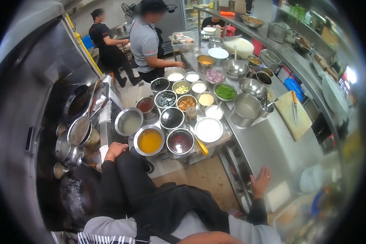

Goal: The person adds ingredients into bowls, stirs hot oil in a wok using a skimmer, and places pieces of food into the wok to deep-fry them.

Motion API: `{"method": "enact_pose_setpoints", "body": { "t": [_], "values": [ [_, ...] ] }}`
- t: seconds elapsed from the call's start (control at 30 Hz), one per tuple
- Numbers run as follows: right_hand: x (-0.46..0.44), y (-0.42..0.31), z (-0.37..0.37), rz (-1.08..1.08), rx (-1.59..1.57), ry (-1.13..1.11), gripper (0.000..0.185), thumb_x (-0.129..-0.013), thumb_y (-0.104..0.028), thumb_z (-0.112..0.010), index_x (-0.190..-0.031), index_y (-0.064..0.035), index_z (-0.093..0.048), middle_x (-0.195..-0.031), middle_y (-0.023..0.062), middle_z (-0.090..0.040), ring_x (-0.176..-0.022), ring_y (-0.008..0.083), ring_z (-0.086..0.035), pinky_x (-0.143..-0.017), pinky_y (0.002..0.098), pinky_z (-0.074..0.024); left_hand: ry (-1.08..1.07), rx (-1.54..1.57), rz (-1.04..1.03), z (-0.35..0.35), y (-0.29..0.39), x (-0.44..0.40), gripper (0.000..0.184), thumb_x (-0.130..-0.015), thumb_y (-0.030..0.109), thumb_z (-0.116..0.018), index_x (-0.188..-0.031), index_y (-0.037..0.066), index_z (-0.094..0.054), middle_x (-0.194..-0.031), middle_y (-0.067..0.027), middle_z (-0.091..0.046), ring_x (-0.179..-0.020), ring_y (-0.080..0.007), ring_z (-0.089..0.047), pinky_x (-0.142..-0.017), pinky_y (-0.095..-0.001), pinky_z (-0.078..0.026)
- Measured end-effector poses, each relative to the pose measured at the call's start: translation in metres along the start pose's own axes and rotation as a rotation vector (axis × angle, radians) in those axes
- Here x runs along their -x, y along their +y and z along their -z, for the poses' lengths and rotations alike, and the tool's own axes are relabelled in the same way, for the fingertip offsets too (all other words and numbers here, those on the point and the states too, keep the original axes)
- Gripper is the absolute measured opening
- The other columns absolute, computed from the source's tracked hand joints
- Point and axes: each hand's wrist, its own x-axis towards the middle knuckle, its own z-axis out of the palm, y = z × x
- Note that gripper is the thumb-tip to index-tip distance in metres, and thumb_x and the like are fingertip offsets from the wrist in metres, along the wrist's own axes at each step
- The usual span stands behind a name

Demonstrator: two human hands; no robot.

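Note:
My left hand (117,151) rests at the edge of the stove side, beside a white cloth (104,153), its fingers bent and nothing clearly visible in them. My right hand (261,182) lies with spread fingers on the edge of the steel counter (258,142), holding nothing. Close to my left hand stand a pot of orange-yellow liquid (149,140) and a pot of cloudy liquid (129,122). A dark red sauce pot (180,142) and a yellow-handled tool (201,147) are further right.
A knife (295,110) lies on a cutting board (293,118) at the right. Woks (80,193) and a strainer (79,131) are at the left. Two people (147,44) (103,40) stand beyond the pots; another sits behind the counter.

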Motion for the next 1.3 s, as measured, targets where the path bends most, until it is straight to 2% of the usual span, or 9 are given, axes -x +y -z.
{"method": "enact_pose_setpoints", "body": {
  "t": [0.07,0.13,0.23,0.27,0.33,0.73,1.27,1.3],
  "values": [
    [0.001,-0.003,0.002,0.016,-0.021,-0.006,0.097,-0.073,-0.045,-0.079,-0.148,-0.0014,-0.037,-0.153,0.0212,-0.036,-0.142,0.0379,-0.033,-0.117,0.0533,-0.0246,0.015,-0.008,-0.009,-0.002,-0.004,-0.003,0.045,-0.08,0.043,-0.069,-0.09,0.0,-0.076,-0.083,-0.0145,-0.074,-0.081,-0.0273,-0.071,-0.08,-0.0366,-0.052],
    [0.003,-0.008,0.006,0.018,-0.053,0.054,0.092,-0.073,-0.035,-0.081,-0.147,-0.0001,-0.039,-0.152,0.0222,-0.037,-0.14,0.0388,-0.034,-0.117,0.0512,-0.0254,0.028,-0.016,-0.018,0.0,-0.004,-0.001,0.045,-0.08,0.044,-0.068,-0.089,0.0,-0.076,-0.083,-0.0145,-0.074,-0.081,-0.0279,-0.071,-0.08,-0.0371,-0.052],
    [0.003,-0.017,0.019,-0.007,-0.083,0.032,0.092,-0.073,-0.035,-0.081,-0.147,0.0003,-0.039,-0.152,0.0227,-0.037,-0.14,0.0392,-0.034,-0.117,0.0511,-0.0258,0.018,-0.035,-0.026,-0.001,-0.005,-0.002,0.045,-0.081,0.044,-0.068,-0.09,0.001,-0.076,-0.086,-0.0146,-0.074,-0.082,-0.0282,-0.07,-0.081,-0.0371,-0.052],
    [0.003,-0.016,0.018,-0.006,-0.083,0.031,0.092,-0.073,-0.035,-0.081,-0.147,0.0003,-0.039,-0.152,0.0227,-0.037,-0.14,0.0392,-0.034,-0.117,0.0511,-0.0258,0.018,-0.036,-0.024,0.0,-0.007,-0.002,0.045,-0.081,0.044,-0.068,-0.09,0.001,-0.076,-0.086,-0.0146,-0.074,-0.082,-0.0282,-0.07,-0.081,-0.0371,-0.052],
    [0.004,-0.013,0.017,0.002,-0.02,0.021,0.093,-0.076,-0.043,-0.079,-0.148,-0.0018,-0.038,-0.153,0.0214,-0.037,-0.142,0.0381,-0.034,-0.117,0.0509,-0.0276,0.012,-0.032,-0.011,-0.001,-0.006,-0.003,0.046,-0.081,0.044,-0.068,-0.091,0.001,-0.076,-0.087,-0.0139,-0.075,-0.083,-0.0276,-0.07,-0.082,-0.0362,-0.052],
    [0.001,-0.008,0.012,0.012,-0.01,0.024,0.094,-0.073,-0.042,-0.079,-0.148,-0.0014,-0.039,-0.152,0.0219,-0.038,-0.141,0.0389,-0.034,-0.117,0.0511,-0.0275,-0.006,-0.043,0.021,0.002,0.002,0.002,0.045,-0.081,0.042,-0.069,-0.095,0.0,-0.076,-0.087,-0.0131,-0.075,-0.084,-0.0264,-0.071,-0.082,-0.0358,-0.052],
    [0.002,-0.008,0.011,0.03,-0.005,0.062,0.096,-0.072,-0.043,-0.08,-0.148,-0.0012,-0.039,-0.151,0.0227,-0.039,-0.14,0.0399,-0.036,-0.115,0.0523,-0.0288,0.011,-0.03,0.034,0.001,0.002,0.002,0.045,-0.082,0.044,-0.068,-0.092,0.0,-0.077,-0.086,-0.0135,-0.075,-0.084,-0.0276,-0.071,-0.083,-0.0361,-0.051],
    [0.002,-0.008,0.011,0.034,-0.011,0.063,0.096,-0.072,-0.043,-0.08,-0.148,-0.0011,-0.039,-0.151,0.0228,-0.039,-0.14,0.0398,-0.036,-0.115,0.0524,-0.0288,0.005,-0.04,0.031,0.001,0.002,0.002,0.046,-0.082,0.044,-0.069,-0.094,0.0,-0.076,-0.086,-0.0124,-0.075,-0.082,-0.0251,-0.07,-0.081,-0.035,-0.051]
  ]
}}
